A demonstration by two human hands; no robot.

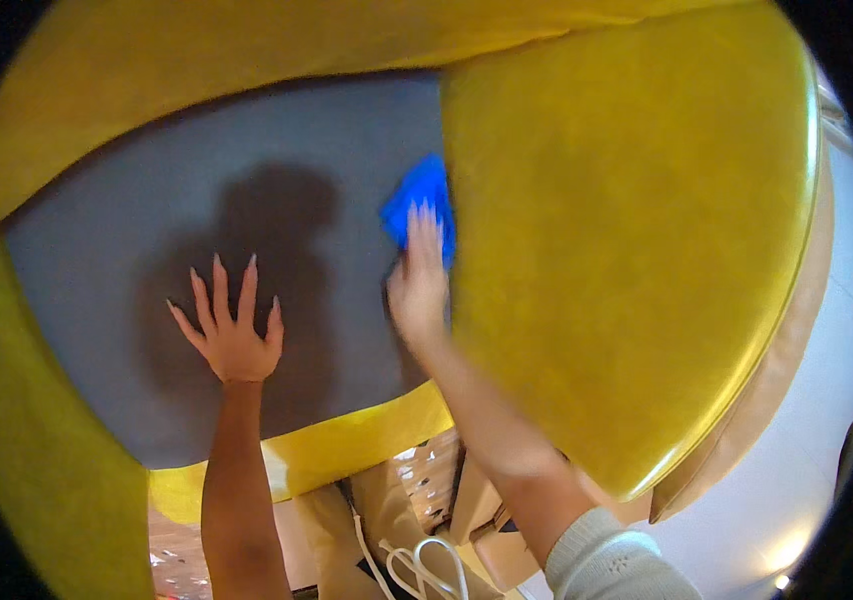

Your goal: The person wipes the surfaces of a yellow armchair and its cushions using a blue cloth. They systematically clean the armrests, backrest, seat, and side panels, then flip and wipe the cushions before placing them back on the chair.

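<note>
My left hand (pixel 235 337) rests palm down on a grey upholstered panel (pixel 351 330), its fingers spread and nothing in it. Under the outstretched fingers of my right hand (pixel 420 281) lies a folded blue cloth (pixel 417 199), pressed against the panel's right side. That side meets a large yellow leather-like cushion (pixel 614 225) with a shiny rounded edge. My right hand is slightly blurred, and it hides part of the cloth. A dark shadow falls across the grey panel around my left hand.
Yellow upholstery (pixel 193 60) curves along the far side, with another yellow section (pixel 28 390) at left. Below the panel's yellow front edge (pixel 366 442) are my tan trousers (pixel 385 499) with a white drawstring (pixel 434 562). A pale floor (pixel 786 465) shows at right.
</note>
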